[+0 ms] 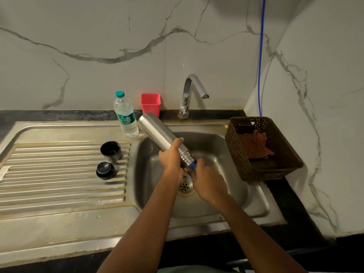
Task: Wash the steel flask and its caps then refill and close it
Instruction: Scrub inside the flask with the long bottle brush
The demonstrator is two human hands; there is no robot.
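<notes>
The steel flask (157, 133) is held tilted over the sink basin (232, 198), base up toward the back left, open mouth pointing down toward me. My left hand (171, 157) grips its body near the threaded neck. My right hand (206, 180) presses a small blue scrubber (192, 166) against the flask's mouth. Two black caps rest on the ribbed drainboard (59, 186): the cup-shaped cap (110, 151) stands open side up, and the inner stopper cap (105, 170) sits just in front of it.
A plastic water bottle (126, 117) with a teal lid and a pink cup (150, 104) stand behind the sink. The tap (192, 93) shows no running water. A brown woven basket (262, 148) holding a checked cloth sits at the basin's right edge.
</notes>
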